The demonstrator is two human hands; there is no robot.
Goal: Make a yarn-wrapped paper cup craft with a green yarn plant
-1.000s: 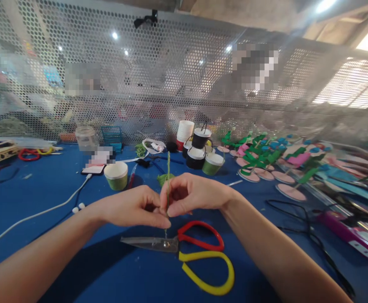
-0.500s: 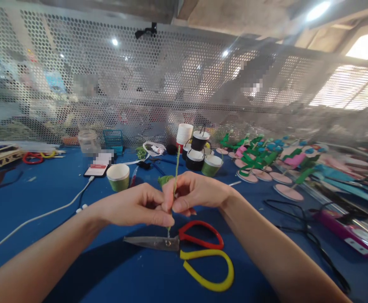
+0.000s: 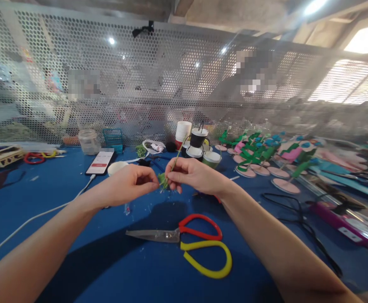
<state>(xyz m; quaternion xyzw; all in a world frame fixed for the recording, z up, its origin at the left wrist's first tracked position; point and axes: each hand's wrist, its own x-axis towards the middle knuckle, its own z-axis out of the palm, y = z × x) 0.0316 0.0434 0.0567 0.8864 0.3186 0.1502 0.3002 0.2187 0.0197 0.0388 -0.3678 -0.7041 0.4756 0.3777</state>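
My two hands meet above the blue table (image 3: 45,185). My right hand (image 3: 194,175) pinches a thin green stem (image 3: 175,162) that slants up to the right. My left hand (image 3: 130,184) is closed in a pinch on a small piece of green tape (image 3: 163,180) at the stem's lower end. Scissors (image 3: 187,242) with one red and one yellow handle lie shut on the table just below both hands.
Small black, white and green cups (image 3: 199,149) stand behind my hands, with a stack of white cups (image 3: 183,130). A phone (image 3: 100,162) with a white cable lies at left. Pink discs with green stems (image 3: 266,162) fill the right. A perforated metal screen (image 3: 140,84) closes the back.
Both hands have risen away from the scissors and moved farther from me. The stem has tilted from upright to slanting right. The left hand's pinch has shifted to the green tape.
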